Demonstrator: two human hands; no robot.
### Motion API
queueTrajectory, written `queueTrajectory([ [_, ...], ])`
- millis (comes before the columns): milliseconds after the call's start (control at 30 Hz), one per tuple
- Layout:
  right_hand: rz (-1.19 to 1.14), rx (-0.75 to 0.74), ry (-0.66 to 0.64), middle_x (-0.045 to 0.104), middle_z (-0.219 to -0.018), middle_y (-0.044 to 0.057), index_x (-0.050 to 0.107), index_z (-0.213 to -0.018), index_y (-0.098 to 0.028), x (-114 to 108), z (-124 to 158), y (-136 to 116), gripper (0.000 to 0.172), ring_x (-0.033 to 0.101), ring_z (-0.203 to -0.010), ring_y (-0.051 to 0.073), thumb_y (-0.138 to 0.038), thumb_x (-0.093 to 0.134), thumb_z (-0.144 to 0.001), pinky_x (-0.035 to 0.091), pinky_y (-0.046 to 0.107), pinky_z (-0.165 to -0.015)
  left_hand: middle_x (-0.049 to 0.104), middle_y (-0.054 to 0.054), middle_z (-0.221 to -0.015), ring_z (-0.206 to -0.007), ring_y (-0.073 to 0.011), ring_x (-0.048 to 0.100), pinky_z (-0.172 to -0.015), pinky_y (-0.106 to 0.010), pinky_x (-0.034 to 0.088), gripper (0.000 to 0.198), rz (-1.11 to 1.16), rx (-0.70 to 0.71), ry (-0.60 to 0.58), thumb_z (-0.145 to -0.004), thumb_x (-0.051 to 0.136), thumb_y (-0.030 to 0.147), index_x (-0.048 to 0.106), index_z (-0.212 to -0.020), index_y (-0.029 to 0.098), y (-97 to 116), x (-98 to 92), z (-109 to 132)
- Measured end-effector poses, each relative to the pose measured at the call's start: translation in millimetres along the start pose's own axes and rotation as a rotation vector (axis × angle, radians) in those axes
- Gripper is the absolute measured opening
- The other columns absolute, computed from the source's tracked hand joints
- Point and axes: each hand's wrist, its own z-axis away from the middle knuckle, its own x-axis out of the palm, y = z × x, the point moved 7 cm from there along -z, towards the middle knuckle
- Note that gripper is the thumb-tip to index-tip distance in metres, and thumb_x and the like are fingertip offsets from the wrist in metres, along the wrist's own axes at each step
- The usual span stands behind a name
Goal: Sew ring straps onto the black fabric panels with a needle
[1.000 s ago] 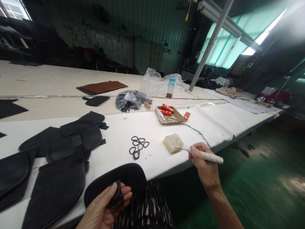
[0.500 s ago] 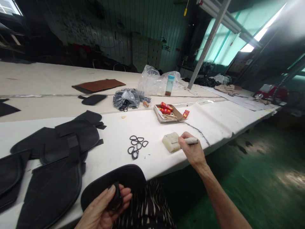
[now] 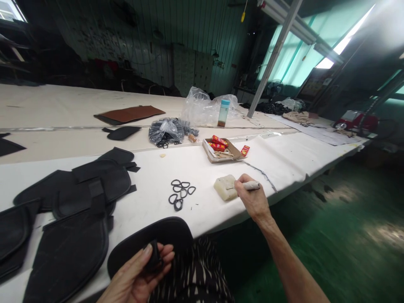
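Note:
My right hand [image 3: 252,198] is closed around an awl [image 3: 251,185] with a pale, wrapped-looking handle. Its thin tip lies against a yellowish-white block of wax [image 3: 224,188] near the table's front edge. Low in the view, my left hand [image 3: 142,269] pinches a folded black strap [image 3: 154,254] between thumb and fingers. That strap appears to belong to a rounded black leather-like piece [image 3: 176,231], which rests over the table edge and partly on my lap. Several black D-rings [image 3: 183,193] lie loose on the white table covering between the hands.
Overlapping black panels [image 3: 69,248] cover the left of the table [image 3: 151,168]. Behind the wax stands a shallow cardboard box [image 3: 221,158] with red packets. Further back are a bag of black parts [image 3: 167,131], a blue-lidded bottle [image 3: 223,113] and brown sheets [image 3: 132,113].
The view has shifted very slightly. Both hands keep their grips, and the awl's tip stays against the wax block.

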Motion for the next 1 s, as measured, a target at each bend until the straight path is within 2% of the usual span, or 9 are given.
queueTrajectory([
  [233,-0.299,0.081,0.086,0.045,-0.051,-0.005,0.045,-0.058,-0.02,-17.0,0.3,18.8,0.027,0.035,-0.047,0.01,-0.037,0.055,-0.077,0.026,0.024,-0.045,0.072,-0.018,-0.09,-0.084,-0.0263,0.069,-0.078,-0.037,0.058,0.014,-0.015,-0.004,-0.066,-0.08,0.058,0.007,0.071,-0.081,0.007,-1.5,3.0,1.0],
  [333,-0.456,0.097,0.061,0.046,-0.052,-0.005,0.041,-0.062,-0.021,-17.3,10.9,22.0,0.027,0.028,-0.041,0.007,-0.039,0.053,-0.078,0.02,0.022,-0.041,0.072,-0.018,-0.09,-0.084,-0.0262,0.069,-0.079,-0.038,0.057,0.014,-0.024,0.01,-0.075,-0.08,0.058,0.008,0.071,-0.081,0.007,-0.4,5.4,3.8],
  [433,-0.671,0.151,-0.069,0.046,-0.053,-0.005,0.04,-0.065,-0.02,-1.0,37.6,15.2,0.027,0.025,-0.04,0.006,-0.039,0.053,-0.079,0.018,0.021,-0.04,0.072,-0.016,-0.088,-0.081,-0.0245,0.069,-0.077,-0.036,0.057,0.013,-0.02,0.044,-0.119,-0.08,0.059,0.009,0.071,-0.079,0.007,1.4,10.9,11.7],
  [533,-0.924,0.285,-0.237,0.047,-0.055,-0.004,0.045,-0.067,-0.019,26.6,76.0,2.6,0.025,0.027,-0.043,0.005,-0.036,0.059,-0.079,0.022,0.019,-0.041,0.072,-0.015,-0.085,-0.08,-0.0224,0.069,-0.074,-0.031,0.056,0.013,0.001,0.068,-0.193,-0.081,0.06,0.012,0.071,-0.078,0.007,1.6,17.2,18.5],
  [700,-0.973,0.399,-0.39,0.048,-0.059,-0.003,0.05,-0.068,-0.019,64.6,125.1,-16.8,0.023,0.033,-0.048,0.006,-0.035,0.06,-0.081,0.031,0.017,-0.045,0.072,-0.015,-0.087,-0.082,-0.0207,0.067,-0.076,-0.029,0.053,0.016,0.018,0.076,-0.287,-0.081,0.063,0.021,0.071,-0.081,0.007,0.2,20.2,20.0],
  [833,-0.95,0.366,-0.42,0.049,-0.06,-0.003,0.049,-0.068,-0.019,82.3,135.2,-24.8,0.026,0.031,-0.049,0.007,-0.036,0.058,-0.084,0.028,0.017,-0.044,0.071,-0.014,-0.089,-0.082,-0.0201,0.066,-0.078,-0.029,0.051,0.017,-0.006,0.083,-0.314,-0.078,0.066,0.023,0.071,-0.083,0.007,-0.2,19.3,21.6],
  [1000,-0.882,0.343,-0.416,0.05,-0.061,-0.004,0.048,-0.07,-0.02,90.9,134.3,-24.5,0.026,0.03,-0.049,0.007,-0.038,0.058,-0.084,0.027,0.018,-0.046,0.071,-0.014,-0.091,-0.086,-0.0207,0.065,-0.082,-0.031,0.05,0.02,-0.023,0.08,-0.358,-0.079,0.065,0.025,0.072,-0.084,0.007,-0.1,21.2,23.5],
])
